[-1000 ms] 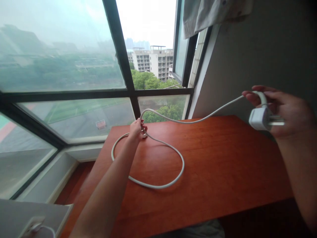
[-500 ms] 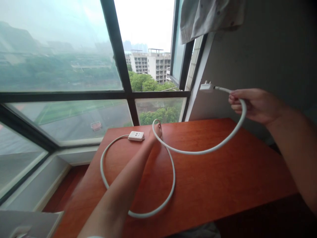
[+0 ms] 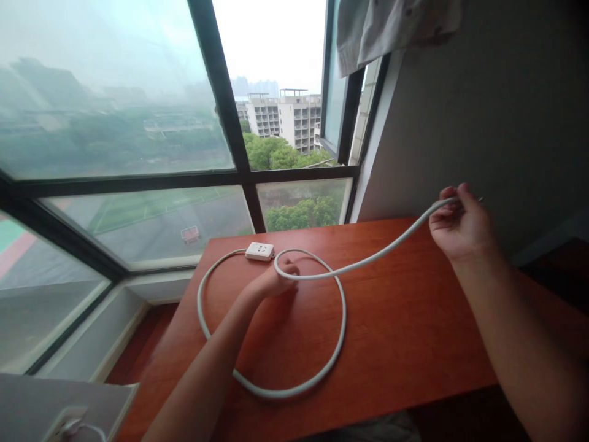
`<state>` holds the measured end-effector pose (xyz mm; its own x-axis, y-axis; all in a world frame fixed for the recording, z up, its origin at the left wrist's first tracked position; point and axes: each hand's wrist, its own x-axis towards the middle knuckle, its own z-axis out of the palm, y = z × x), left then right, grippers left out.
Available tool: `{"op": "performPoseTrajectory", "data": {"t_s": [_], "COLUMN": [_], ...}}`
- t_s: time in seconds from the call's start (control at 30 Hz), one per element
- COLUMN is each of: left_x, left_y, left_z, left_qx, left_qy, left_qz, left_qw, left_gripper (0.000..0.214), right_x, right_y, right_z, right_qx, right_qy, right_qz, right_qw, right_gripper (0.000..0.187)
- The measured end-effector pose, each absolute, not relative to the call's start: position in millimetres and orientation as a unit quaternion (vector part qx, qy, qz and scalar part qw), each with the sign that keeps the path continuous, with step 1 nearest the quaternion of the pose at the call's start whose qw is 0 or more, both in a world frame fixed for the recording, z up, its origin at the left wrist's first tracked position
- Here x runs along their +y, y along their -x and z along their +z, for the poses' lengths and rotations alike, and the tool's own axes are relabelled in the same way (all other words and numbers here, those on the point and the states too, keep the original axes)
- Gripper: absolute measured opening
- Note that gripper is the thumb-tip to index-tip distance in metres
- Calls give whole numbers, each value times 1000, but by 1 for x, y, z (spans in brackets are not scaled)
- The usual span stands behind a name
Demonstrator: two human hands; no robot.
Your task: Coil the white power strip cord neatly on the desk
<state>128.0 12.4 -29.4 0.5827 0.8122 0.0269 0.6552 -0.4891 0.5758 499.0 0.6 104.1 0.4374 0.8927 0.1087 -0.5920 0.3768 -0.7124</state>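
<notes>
A thick white extension cord (image 3: 343,319) lies in a wide loop on the reddish-brown desk, running to a small white socket block (image 3: 260,252) near the desk's far edge. My left hand (image 3: 280,279) is low over the desk beside the block, fingers curled at a smaller loop of the cord that passes over it. Raised at the right, my right hand (image 3: 462,224) pinches the cord near its other end. From there the cord slopes down leftward to my left hand. The plug is hidden behind my right hand.
The desk (image 3: 391,331) stands against a dark-framed window (image 3: 248,178), with one pane swung open. A grey wall (image 3: 427,135) rises at the right, and cloth (image 3: 391,31) hangs above. A wall outlet (image 3: 69,423) with a plugged-in white cable is at lower left.
My right hand has turned, moved right and come lower, pulling the cord straighter; the plug has gone out of sight. My left hand has moved nearer along the desk with the small loop.
</notes>
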Motion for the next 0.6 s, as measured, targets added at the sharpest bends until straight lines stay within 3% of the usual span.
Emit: {"op": "performPoseTrajectory", "data": {"t_s": [0.1,0.27,0.43,0.6], "left_x": [-1,-19,-35,-44], "left_y": [-105,-75,-62,-66], "left_z": [-17,-12,-13,-10], "left_qx": [441,488,531,568], "left_qy": [-834,-800,-778,-749], "left_qz": [79,66,67,88], "left_qw": [323,342,329,329], "left_gripper": [19,19,26,33], "right_x": [-5,-23,-40,-47], "right_y": [-496,-508,-510,-498], "right_z": [100,81,42,2], "right_qx": [-257,-366,-457,-516], "right_qy": [279,383,487,541], "right_qz": [541,607,593,535], "right_qw": [751,592,450,394], "right_gripper": [16,22,38,48]}}
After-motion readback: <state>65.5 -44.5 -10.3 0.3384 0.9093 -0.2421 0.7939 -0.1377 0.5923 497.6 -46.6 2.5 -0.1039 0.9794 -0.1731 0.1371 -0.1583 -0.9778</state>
